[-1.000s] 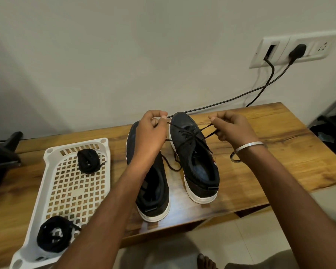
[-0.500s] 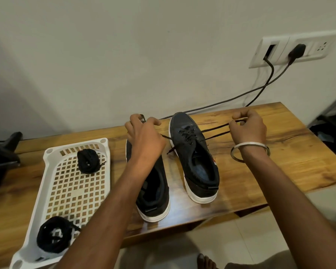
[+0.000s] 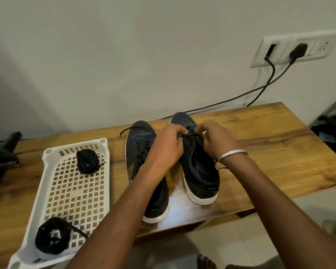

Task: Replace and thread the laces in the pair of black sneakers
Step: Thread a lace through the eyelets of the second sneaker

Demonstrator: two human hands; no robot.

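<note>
While my left hand (image 3: 168, 146) and right hand (image 3: 214, 139) pinch the lace (image 3: 192, 137) on the right sneaker (image 3: 198, 167) (left sneaker (image 3: 142, 152) looks laced), both coiled laces (image 3: 86, 159) sit unused in the tray (image 3: 47, 152).

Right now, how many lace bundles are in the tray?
2: one bundle at the tray's far end, another at its near end. None seem hidden.

Left of sneakers: white tray (image 3: 47, 191) holding two lace bundles (image 3: 86, 159), just beside the left sneaker (image 3: 142, 150).
Between sneakers: narrow gap.
Right of right sneaker (image 3: 200, 177): bare tabletop (image 3: 279, 152).
Behind: wall, cables (image 3: 260, 88) trailing down.
</note>
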